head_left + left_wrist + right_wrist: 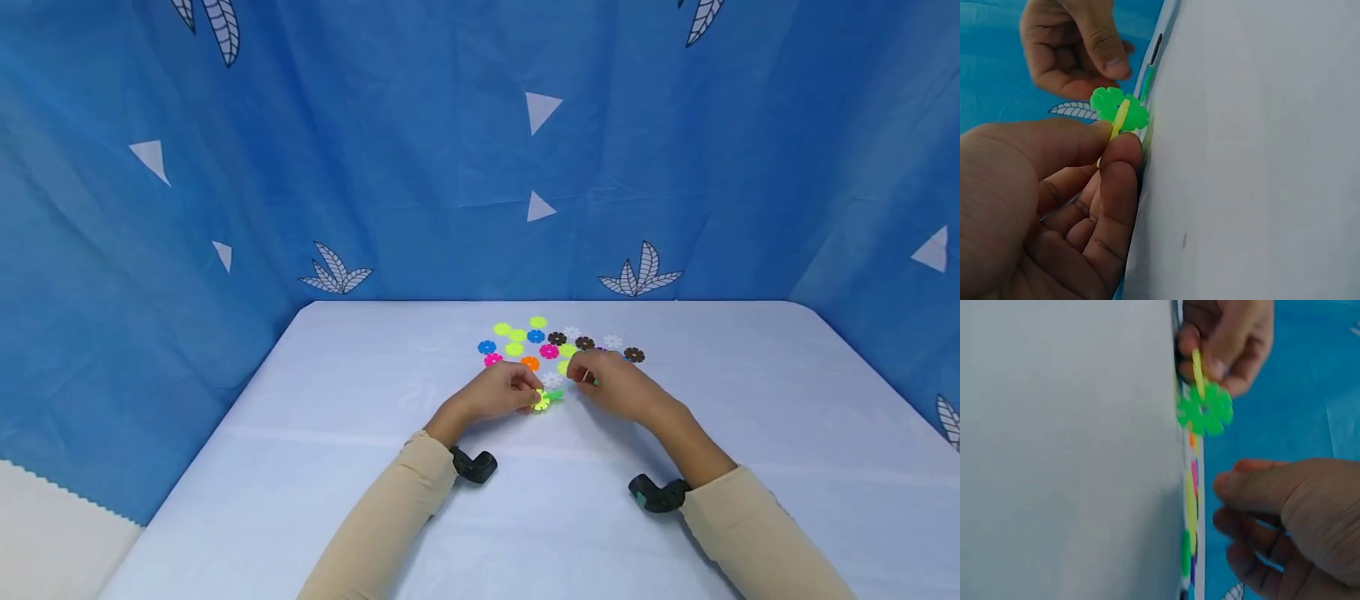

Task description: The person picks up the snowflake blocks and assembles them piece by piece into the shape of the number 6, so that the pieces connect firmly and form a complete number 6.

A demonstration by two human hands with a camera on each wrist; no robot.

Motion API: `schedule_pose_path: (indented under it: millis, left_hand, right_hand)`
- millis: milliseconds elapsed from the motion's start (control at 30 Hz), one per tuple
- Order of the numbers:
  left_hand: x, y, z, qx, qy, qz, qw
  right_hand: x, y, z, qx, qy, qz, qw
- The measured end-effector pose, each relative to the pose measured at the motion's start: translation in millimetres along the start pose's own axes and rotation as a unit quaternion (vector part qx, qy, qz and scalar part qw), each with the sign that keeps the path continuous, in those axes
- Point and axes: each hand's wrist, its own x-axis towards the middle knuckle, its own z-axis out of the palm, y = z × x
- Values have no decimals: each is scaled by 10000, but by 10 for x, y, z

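Blue leaf-print curtain backs a white table; left hand pinches a yellow snowflake disc slotted into a green disc; right hand, loosely curled, holds nothing.

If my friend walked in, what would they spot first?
Probably the colourful flower-shaped pieces scattered towards the back of the white table. Next, the green piece joined to a yellow piece the left hand pinches. Behind the table hangs a big blue curtain with white triangles on it.
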Motion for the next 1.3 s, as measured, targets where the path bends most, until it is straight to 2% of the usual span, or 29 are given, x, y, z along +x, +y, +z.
schedule_pose_path:
  millis: [200, 400, 500, 667, 900, 1000, 1100, 1167, 1300]
  left_hand:
    - [-11, 7, -5, 48, -55, 7, 10000]
    - [-18, 15, -35, 110, -136, 154, 9997]
    - [-15, 15, -39, 106, -197, 209, 9995]
    - [-11, 7, -41, 334, -233, 202, 9990]
    - [-26, 2, -40, 384, -251, 167, 9988]
    - [-30, -7, -37, 414, -244, 181, 9987]
    - [-39, -6, -38, 434, -230, 171, 9986]
    - [-32, -12, -38, 405, -233, 169, 9988]
    - [-25, -12, -42, 377, -262, 165, 9988]
  right_hand:
    - [-143, 169, -254, -608, -275, 1142, 9912]
    - [-203, 287, -338, -761, -513, 1848, 9785]
    - [-203, 314, -333, -735, -558, 2053, 9743]
    - [-205, 348, -324, -425, -627, 2158, 9735]
    - [-200, 376, -293, -239, -575, 2064, 9765]
    - [-194, 366, -282, 249, -502, 2005, 9781]
    - [-168, 342, -253, 1019, -368, 1919, 9754]
    - [-141, 314, -221, 1623, -322, 1858, 9686]
    - [-74, 254, -120, 2542, -412, 1872, 9480]
